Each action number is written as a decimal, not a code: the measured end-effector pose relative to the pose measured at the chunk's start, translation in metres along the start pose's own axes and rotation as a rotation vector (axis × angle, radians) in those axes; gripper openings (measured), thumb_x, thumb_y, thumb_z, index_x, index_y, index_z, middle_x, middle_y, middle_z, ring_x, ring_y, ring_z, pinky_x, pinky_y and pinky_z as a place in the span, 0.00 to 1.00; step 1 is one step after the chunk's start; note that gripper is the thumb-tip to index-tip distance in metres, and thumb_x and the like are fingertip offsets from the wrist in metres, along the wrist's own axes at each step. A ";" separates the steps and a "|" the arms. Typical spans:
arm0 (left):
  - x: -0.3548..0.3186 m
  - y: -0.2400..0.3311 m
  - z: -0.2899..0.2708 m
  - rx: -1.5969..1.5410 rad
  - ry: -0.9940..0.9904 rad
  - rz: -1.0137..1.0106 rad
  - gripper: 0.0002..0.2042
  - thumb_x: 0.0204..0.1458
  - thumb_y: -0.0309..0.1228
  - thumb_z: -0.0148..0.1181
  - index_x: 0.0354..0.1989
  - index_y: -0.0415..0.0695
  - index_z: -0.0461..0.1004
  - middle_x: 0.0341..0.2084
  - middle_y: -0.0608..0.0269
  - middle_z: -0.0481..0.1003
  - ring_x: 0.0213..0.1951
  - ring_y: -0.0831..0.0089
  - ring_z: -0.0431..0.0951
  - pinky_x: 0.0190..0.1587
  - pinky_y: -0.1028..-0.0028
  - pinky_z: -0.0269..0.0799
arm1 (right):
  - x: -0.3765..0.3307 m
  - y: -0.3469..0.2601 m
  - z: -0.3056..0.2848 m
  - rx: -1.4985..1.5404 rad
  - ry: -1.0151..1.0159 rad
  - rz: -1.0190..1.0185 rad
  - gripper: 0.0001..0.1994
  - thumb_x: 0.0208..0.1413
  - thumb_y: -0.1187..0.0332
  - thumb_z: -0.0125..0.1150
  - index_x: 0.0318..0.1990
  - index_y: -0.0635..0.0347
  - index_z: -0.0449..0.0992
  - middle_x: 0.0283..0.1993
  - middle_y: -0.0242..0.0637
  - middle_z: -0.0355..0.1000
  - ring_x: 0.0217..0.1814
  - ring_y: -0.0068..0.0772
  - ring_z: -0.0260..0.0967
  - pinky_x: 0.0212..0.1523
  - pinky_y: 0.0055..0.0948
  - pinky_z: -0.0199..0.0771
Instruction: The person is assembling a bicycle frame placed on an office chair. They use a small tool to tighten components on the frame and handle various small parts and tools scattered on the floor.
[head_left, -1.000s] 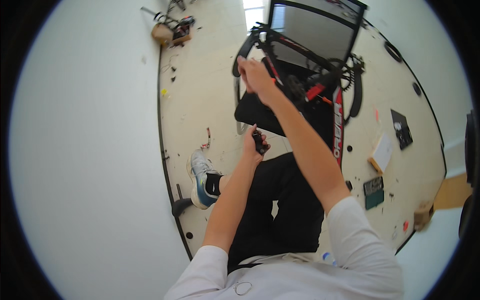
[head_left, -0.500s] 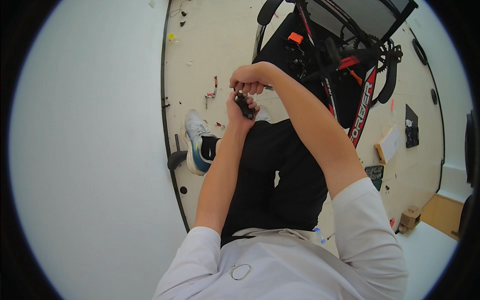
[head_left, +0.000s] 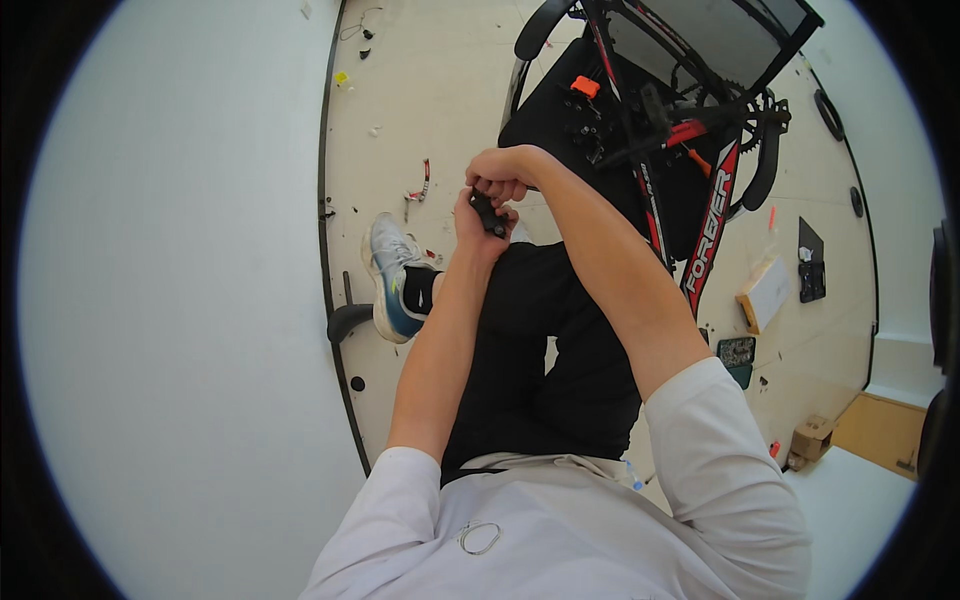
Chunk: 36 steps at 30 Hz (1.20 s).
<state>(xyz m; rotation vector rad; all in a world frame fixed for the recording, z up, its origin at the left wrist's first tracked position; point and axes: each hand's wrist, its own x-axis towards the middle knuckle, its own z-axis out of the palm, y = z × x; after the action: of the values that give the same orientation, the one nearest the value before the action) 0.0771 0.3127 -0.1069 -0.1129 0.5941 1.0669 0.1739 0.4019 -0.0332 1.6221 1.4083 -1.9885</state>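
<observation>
My left hand (head_left: 474,228) is closed around a small black bicycle part (head_left: 487,215), whose exact kind I cannot make out. Over the top end of that part, my right hand (head_left: 503,170) bends down with its fingers curled together. Whatever those fingers pinch is hidden by the hand itself. Both hands meet in front of my knees, left of a black chair (head_left: 540,125). A black, red and white bicycle frame (head_left: 712,225) rests across the chair.
An orange item (head_left: 585,87) and small dark parts lie on the chair seat, near an orange-handled tool (head_left: 698,160). A red-and-white piece (head_left: 424,180) and a bicycle saddle (head_left: 348,322) lie on the floor at left. Right are a white box (head_left: 765,295) and an open tool case (head_left: 737,352).
My right hand has turned slightly and lowered closer against the black part. The left hand keeps its grip. The surroundings have shifted a little leftward in the view.
</observation>
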 end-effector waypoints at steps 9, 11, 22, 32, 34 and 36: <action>0.009 0.000 -0.008 0.013 0.024 -0.006 0.12 0.58 0.39 0.40 0.27 0.49 0.67 0.16 0.69 0.66 0.17 0.76 0.63 0.24 0.74 0.61 | 0.009 0.001 0.002 -0.178 0.110 -0.039 0.14 0.48 0.68 0.41 0.12 0.54 0.58 0.14 0.38 0.66 0.10 0.23 0.46 0.12 0.26 0.44; 0.015 -0.002 -0.012 0.026 -0.049 -0.017 0.14 0.58 0.40 0.39 0.26 0.49 0.69 0.14 0.69 0.68 0.14 0.74 0.64 0.23 0.72 0.62 | 0.031 0.018 -0.005 -0.487 0.120 -0.155 0.14 0.52 0.63 0.45 0.21 0.60 0.73 0.20 0.38 0.70 0.12 0.24 0.54 0.12 0.26 0.49; -0.002 -0.002 0.021 0.102 0.093 0.148 0.13 0.58 0.42 0.43 0.26 0.50 0.68 0.17 0.69 0.67 0.21 0.74 0.68 0.30 0.70 0.69 | 0.000 -0.014 0.014 -0.852 0.277 -0.203 0.17 0.54 0.65 0.48 0.33 0.71 0.79 0.29 0.50 0.76 0.27 0.45 0.73 0.27 0.44 0.72; 0.013 -0.008 0.133 0.484 -0.038 0.143 0.13 0.58 0.46 0.48 0.29 0.51 0.68 0.19 0.68 0.68 0.22 0.75 0.69 0.20 0.72 0.62 | -0.135 -0.011 -0.039 -0.738 0.615 -0.310 0.16 0.59 0.66 0.45 0.47 0.69 0.74 0.36 0.55 0.76 0.32 0.55 0.76 0.27 0.44 0.77; 0.009 -0.025 0.159 0.396 -0.050 0.066 0.14 0.59 0.47 0.47 0.30 0.51 0.68 0.20 0.68 0.69 0.21 0.75 0.69 0.17 0.74 0.58 | -0.132 0.017 -0.067 -1.099 0.723 -0.434 0.18 0.56 0.67 0.50 0.53 0.65 0.70 0.40 0.53 0.74 0.38 0.55 0.75 0.36 0.46 0.75; 0.001 -0.040 0.169 0.430 -0.052 0.000 0.17 0.60 0.50 0.44 0.32 0.50 0.69 0.20 0.67 0.70 0.21 0.74 0.69 0.17 0.74 0.58 | -0.132 0.052 -0.076 -1.210 0.838 -0.573 0.20 0.51 0.67 0.55 0.52 0.63 0.70 0.41 0.51 0.73 0.41 0.54 0.73 0.41 0.45 0.73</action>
<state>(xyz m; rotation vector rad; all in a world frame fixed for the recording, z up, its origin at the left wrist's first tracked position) 0.1796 0.3558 0.0263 0.2895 0.7627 0.9183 0.3064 0.3828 0.0557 1.4295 2.7483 -0.1101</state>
